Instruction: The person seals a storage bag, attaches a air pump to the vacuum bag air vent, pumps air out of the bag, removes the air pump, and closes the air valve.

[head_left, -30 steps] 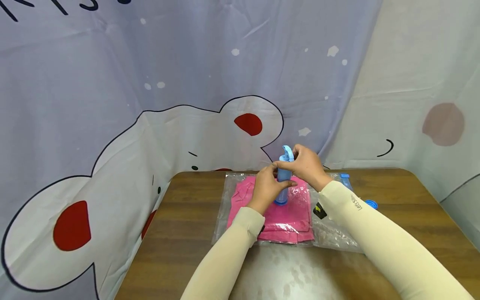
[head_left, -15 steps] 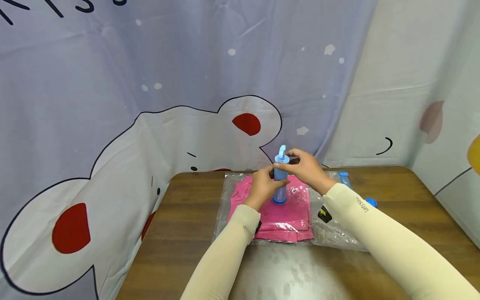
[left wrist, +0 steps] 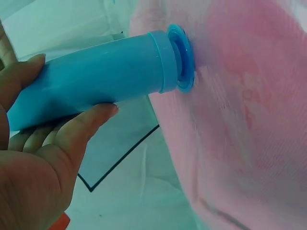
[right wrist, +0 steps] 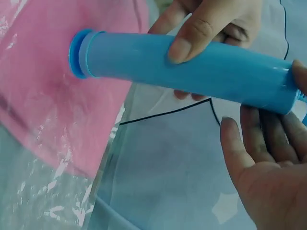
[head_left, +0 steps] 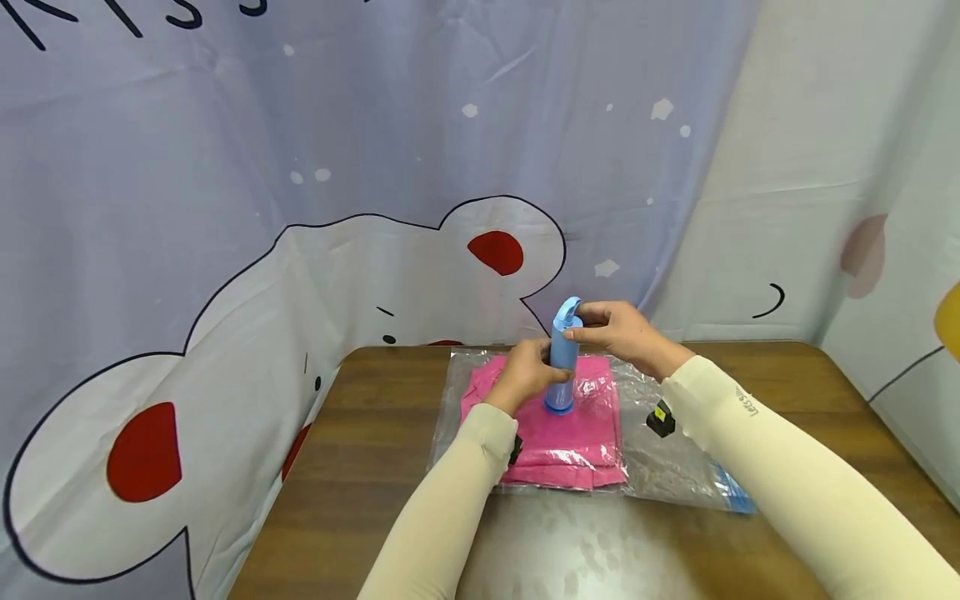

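A light-blue hand pump (head_left: 565,352) stands upright on a clear plastic bag (head_left: 667,471) with folded pink cloth (head_left: 566,446) inside. In the left wrist view, the pump's lower rim meets a blue round valve (left wrist: 184,57) on the bag. My left hand (head_left: 522,375) grips the pump's barrel, thumb across it, as the right wrist view also shows. Higher up, my right hand (head_left: 626,333) holds the pump's top end beside its curved handle (head_left: 567,310). Its thumb and fingers lie on opposite sides of the barrel in the right wrist view.
A brown wooden table (head_left: 390,425) carries the bag. Past its far edge hangs a printed curtain (head_left: 375,275). Blue plastic (head_left: 733,490) shows at the bag's right end, partly under my right sleeve.
The pump's handle has turned round, and my right hand has shifted slightly right. The round blue piece by the right sleeve has gone from sight; blue plastic now shows lower down.
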### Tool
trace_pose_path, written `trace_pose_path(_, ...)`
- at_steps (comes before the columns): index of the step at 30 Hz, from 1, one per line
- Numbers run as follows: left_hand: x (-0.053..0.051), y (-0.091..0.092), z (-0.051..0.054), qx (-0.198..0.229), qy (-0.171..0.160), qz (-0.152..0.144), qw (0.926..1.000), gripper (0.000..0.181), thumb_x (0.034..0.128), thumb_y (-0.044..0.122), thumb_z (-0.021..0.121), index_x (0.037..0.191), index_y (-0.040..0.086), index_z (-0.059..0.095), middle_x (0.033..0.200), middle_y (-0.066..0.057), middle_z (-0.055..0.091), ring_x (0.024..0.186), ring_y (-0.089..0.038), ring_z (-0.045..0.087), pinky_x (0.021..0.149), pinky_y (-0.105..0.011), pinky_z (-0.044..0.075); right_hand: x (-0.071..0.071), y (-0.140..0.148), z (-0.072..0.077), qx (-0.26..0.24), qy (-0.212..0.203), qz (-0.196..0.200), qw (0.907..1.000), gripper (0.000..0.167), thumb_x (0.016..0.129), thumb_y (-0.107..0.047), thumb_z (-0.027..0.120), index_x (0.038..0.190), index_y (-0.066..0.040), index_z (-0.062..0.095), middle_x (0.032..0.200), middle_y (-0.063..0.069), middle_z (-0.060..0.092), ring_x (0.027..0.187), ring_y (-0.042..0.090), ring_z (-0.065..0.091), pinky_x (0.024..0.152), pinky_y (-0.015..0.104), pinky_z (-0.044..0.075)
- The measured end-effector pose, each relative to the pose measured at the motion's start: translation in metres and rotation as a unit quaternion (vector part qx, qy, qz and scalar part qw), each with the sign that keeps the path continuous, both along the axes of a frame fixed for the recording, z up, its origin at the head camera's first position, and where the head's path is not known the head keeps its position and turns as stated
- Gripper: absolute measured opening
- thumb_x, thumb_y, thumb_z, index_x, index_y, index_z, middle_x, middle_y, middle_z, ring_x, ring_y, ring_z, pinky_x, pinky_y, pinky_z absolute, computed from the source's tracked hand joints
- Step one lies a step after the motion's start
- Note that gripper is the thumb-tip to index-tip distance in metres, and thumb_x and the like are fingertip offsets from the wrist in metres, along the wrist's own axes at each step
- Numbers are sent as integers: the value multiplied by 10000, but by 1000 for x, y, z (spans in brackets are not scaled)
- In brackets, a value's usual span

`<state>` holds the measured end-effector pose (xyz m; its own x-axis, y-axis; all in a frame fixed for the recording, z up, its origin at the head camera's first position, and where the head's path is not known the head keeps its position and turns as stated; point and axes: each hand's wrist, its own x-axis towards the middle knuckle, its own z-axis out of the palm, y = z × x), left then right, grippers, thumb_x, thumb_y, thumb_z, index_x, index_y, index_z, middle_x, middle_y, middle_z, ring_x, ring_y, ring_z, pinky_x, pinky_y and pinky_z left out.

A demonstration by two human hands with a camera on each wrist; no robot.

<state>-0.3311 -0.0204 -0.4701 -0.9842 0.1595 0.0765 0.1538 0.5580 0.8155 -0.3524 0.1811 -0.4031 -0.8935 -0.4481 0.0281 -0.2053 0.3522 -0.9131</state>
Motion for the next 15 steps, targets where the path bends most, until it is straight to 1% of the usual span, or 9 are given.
trace_pose_path(1,1,0,0,-6,1,28,10000,483,941,118,926,1384,3,773,1313,-186,842,1230,-341,820,1085,-466,669,1,-1,-1,-1,30,-59,10000,522,1051,-214,841,1487,32,692,1427,244,759,1181,158,758,1073,388,673)
trace_pose_path(4,4,1,-5,-90,-32,115,9999,457,944,132,928,1358,1,783,1299,-179,847,1213,-319,827,1066,-442,676,5,-3,-3,200,141,-362,9990,524,1027,-293,875,1444,-8,737,1388,202,785,1200,208,752,1031,348,666)
trace_pose_path(7,10,3,-10,-193,-82,206,9996,437,954,143,924,1346,1,792,1290,-174,851,1193,-307,835,1046,-431,685,11,-5,-7,221,117,-617,9978,569,1003,-343,900,1428,-4,733,1391,210,775,1263,299,743,1041,374,669)
trace_pose_path(9,14,5,-11,-297,-15,281,9992,427,959,164,924,1338,11,800,1279,-163,856,1178,-299,841,1031,-426,691,13,-7,-7,268,165,-770,9965,555,991,-373,910,1360,2,737,1400,213,760,1282,327,735,1036,387,672)
trace_pose_path(11,16,7,-9,-256,199,400,9987,429,960,200,933,1329,27,801,1272,-153,859,1175,-301,843,1015,-430,697,14,-9,-5,288,176,-869,9956,509,983,-393,915,1231,6,719,1438,226,730,1304,360,723,1038,418,680)
trace_pose_path(13,18,9,-7,-126,571,598,9965,456,949,260,954,1323,53,797,1261,-139,865,1177,-293,844,995,-417,701,14,-12,-3,410,238,-970,9942,493,980,-421,912,1097,-19,651,1466,230,705,1304,368,707,1022,424,672)
trace_pose_path(15,18,11,-5,47,1002,786,9918,494,923,326,980,1300,72,783,1218,-129,873,1122,-277,853,923,-381,708,14,-15,-1,612,336,-1090,9916,521,978,-450,906,1013,-55,569,1478,220,695,1282,354,693,981,400,646)
